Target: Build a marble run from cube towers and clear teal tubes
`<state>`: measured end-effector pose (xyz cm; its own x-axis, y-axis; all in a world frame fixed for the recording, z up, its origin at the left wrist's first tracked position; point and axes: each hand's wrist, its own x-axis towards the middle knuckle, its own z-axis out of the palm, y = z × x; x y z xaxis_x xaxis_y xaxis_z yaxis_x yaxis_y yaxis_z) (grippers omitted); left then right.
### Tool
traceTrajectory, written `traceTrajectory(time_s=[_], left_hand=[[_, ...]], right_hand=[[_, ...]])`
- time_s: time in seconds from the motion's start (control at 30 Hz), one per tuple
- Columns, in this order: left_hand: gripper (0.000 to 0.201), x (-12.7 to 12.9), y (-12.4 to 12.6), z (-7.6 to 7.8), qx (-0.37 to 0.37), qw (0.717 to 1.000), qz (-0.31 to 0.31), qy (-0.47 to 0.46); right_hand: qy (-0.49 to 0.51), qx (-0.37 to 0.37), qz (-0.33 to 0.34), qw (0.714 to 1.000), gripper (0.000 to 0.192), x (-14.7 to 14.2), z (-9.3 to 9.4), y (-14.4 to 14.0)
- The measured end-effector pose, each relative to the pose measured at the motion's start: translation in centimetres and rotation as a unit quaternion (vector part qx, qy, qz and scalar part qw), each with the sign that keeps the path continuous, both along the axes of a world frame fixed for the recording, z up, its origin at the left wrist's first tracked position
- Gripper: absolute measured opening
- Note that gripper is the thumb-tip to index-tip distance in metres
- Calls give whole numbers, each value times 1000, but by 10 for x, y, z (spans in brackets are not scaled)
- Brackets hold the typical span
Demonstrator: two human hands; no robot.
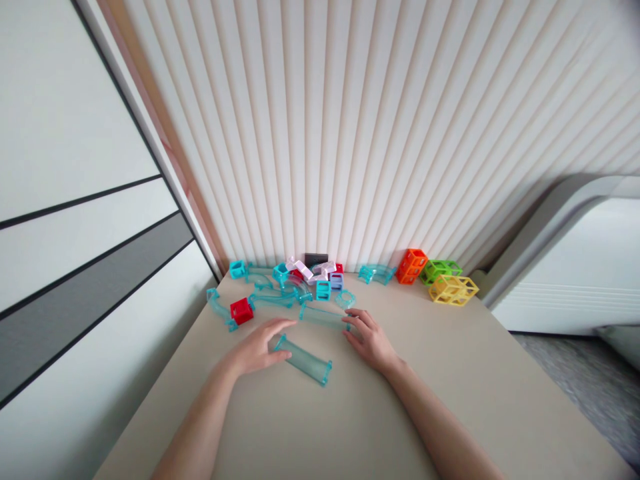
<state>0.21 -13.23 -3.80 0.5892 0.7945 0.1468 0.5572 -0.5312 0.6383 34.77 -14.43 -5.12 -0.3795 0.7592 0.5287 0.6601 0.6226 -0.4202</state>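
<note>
Two clear blue-tinted toy track tubes lie on the table in front of me. My left hand [257,348] is at the left end of the nearer tube [305,361], its thumb on the near side and its fingers stretched out past the far side, wide apart. My right hand [371,339] has its fingers and thumb curled round the right end of the farther tube [324,316]. That end is partly hidden by the fingers. Both tubes lie slanted, their right ends closer to me.
Behind the tubes lie curved blue track pieces [273,299], a red block [242,311], a blue block [323,290] and pale pink pieces [303,269]. Orange [412,267], green [440,269] and yellow [453,291] frame blocks stand at the back right, before a pleated wall [320,133].
</note>
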Motion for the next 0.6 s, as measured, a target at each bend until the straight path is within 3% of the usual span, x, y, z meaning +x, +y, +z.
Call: traceTrajectory(time_s=[0.17, 0.43, 0.6], left_hand=[[56, -12, 3, -6, -34, 999, -27, 2], [40, 14, 1, -13, 86, 994, 32, 52], [50, 33, 1, -15, 109, 990, 79, 51]], right_hand=[[28, -3, -18, 999, 21, 1, 1, 1], [44, -13, -21, 999, 19, 2, -2, 2], [50, -15, -24, 998, 18, 1, -3, 2]])
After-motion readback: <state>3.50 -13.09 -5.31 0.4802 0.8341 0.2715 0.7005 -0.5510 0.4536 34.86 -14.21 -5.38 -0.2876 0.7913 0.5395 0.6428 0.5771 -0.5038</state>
